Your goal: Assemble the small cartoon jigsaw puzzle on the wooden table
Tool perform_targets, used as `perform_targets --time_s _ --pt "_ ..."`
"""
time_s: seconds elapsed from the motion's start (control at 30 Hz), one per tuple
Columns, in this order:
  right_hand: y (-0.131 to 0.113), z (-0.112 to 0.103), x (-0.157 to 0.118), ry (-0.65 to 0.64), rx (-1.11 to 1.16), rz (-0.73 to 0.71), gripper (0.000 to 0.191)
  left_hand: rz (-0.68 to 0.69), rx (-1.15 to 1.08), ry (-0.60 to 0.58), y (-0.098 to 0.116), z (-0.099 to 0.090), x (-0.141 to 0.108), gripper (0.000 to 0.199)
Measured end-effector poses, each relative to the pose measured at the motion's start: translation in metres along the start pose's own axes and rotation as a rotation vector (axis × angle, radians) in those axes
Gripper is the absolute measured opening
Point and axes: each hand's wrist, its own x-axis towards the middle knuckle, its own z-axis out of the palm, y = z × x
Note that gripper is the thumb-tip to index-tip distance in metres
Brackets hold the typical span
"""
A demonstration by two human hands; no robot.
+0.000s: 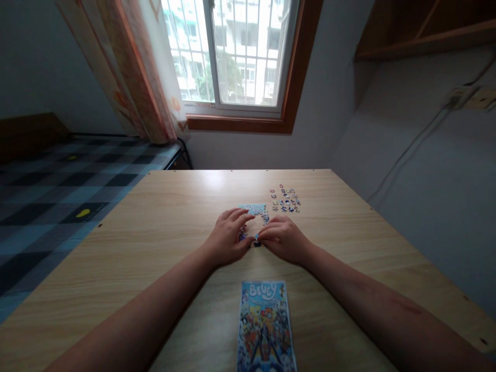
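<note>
A partly joined jigsaw puzzle point(253, 208) lies on the wooden table, its light-blue strip at the far side and pieces down both sides. My left hand point(229, 237) rests over its left edge, fingers spread and thumb reaching toward the near edge. Between thumb and fingertips, my right hand point(284, 238) pinches a small puzzle piece point(257, 237) at the near edge. Parts of the puzzle are hidden under both hands. Closer to me lies a picture sheet or box lid point(265, 325) marked "Bluey", crowded with colourful figures.
Several loose puzzle pieces point(287, 200) are spread beyond my right hand. The pale wooden table point(186, 206) ends at a wall below a barred window point(248, 57). To the left is a bed with a checked cover point(104, 175); a cable point(406, 150) runs down the right wall.
</note>
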Motion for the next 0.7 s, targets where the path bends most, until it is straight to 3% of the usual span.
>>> perform_targets --time_s 0.27,0.53,0.7 --pt "-0.004 -0.003 0.001 -0.044 -0.041 -0.026 0.017 -0.018 0.047 -0.074 -0.003 0.004 -0.003 0.058" --pt "-0.008 -0.001 0.002 -0.05 -0.103 -0.032 0.018 -0.024 0.035 -0.042 -0.004 0.006 -0.004 0.058" --pt "-0.011 0.0 0.001 -0.048 -0.136 -0.049 0.018 -0.068 0.031 -0.106 0.0 0.002 -0.001 0.057"
